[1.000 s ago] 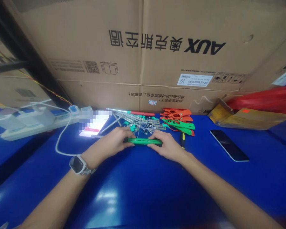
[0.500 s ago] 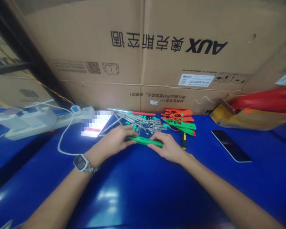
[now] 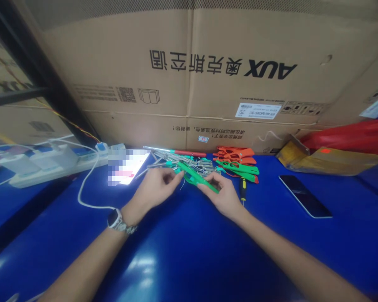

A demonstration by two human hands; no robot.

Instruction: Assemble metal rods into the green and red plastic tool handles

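The right hand (image 3: 227,197) has its fingers clenched on the near end of a green casing (image 3: 193,175) above the desk (image 3: 189,247). Whether the left hand (image 3: 153,186), by its far end, grips it, I cannot tell.

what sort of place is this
Probably a workshop bench: a screwdriver, a heap of thin metal parts and a stack of orange pieces lie on the blue tabletop.

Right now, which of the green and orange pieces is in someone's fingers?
The slanted green piece gripped by the right hand; the other pieces lie grouped on the blue table.
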